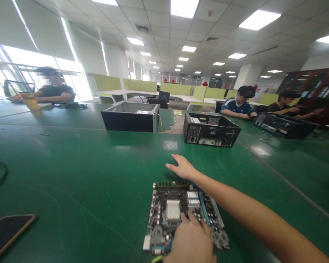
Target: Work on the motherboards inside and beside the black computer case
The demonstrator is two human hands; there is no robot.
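Note:
A motherboard [186, 212] lies flat on the green tabletop in front of me. A square silver processor [173, 210] sits near its middle, and a green memory stick [172, 184] runs along its far edge. My left hand [193, 239] is over the near part of the board, fingers apart beside the processor; whether the fingertips touch the board, I cannot tell. Beyond the board's far edge, my right hand [181, 167] reaches out above the tabletop, thumb and fingers apart, holding nothing. Just past it is a small speckled silvery patch [170, 145], too blurred to name.
Across the green table [71, 164] stand an open computer case [130, 120] and another black case [211, 129]. A third case [285, 125] is farther right. A dark, tan-edged flat object [9, 233] and a black cable [0, 175] lie left. Several people sit around the table.

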